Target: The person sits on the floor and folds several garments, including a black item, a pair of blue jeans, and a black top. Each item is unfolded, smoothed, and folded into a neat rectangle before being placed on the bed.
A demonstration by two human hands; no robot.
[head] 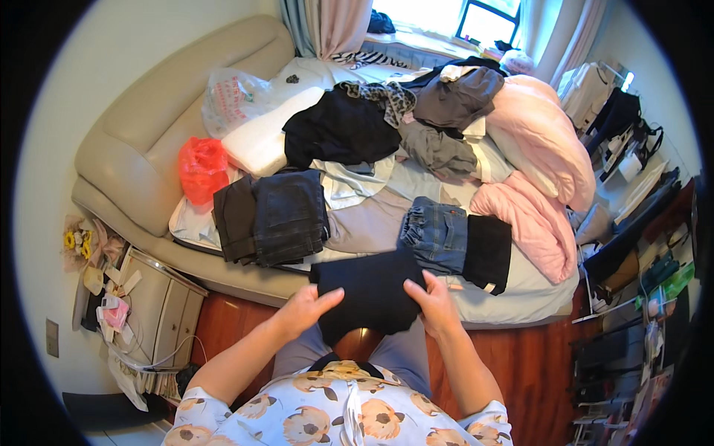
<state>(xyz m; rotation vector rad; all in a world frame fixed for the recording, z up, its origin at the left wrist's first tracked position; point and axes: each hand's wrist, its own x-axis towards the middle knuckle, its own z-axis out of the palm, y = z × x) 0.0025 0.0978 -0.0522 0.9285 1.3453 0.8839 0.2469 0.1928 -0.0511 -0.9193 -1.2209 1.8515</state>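
Observation:
Between my hands hangs a folded black garment [365,290], held out in front of my legs near the bed's edge. My left hand [312,309] grips its left side, thumb on top. On the opposite side my right hand [429,298] pinches the cloth the same way. Just beyond, folded dark jeans [289,217] lie on the bed next to a folded dark brown garment [235,220]. Folded blue denim [438,234] with a gathered waist lies to the right, beside a folded black piece [489,251]. The garment's underside is hidden.
The bed [519,301] holds a heap with a black top [340,131], grey garments [440,148] and a pink quilt [535,128]. A red plastic bag [202,170] sits by the beige headboard [134,161]. A nightstand [167,301] stands left; a loaded clothes rack [625,161] stands right.

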